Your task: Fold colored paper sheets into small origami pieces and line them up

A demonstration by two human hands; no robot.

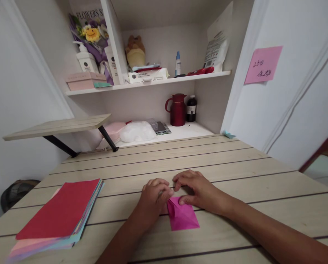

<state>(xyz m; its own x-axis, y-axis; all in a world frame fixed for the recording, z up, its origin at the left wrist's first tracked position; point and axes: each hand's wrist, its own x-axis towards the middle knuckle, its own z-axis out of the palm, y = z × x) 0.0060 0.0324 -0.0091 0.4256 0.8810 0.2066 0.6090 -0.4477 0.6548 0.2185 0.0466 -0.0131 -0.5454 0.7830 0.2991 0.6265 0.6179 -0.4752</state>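
A small magenta sheet of folded paper lies flat on the table, creases and a slightly raised flap showing near its upper left. My left hand is at that upper left corner, fingers curled and thumb bent in against the paper's edge; its fingertips partly hide what they grip. From the other side, my right hand rests its thumb on the paper's top edge. Its fingers arch over the table beyond, with a gap between thumb and forefinger. The fingertips of both hands almost meet above the paper.
A stack of coloured paper, red on top, lies to the left. Behind it a small raised shelf stands on black legs. A red jug, a dark bottle and a white plastic bag occupy the back cabinet.
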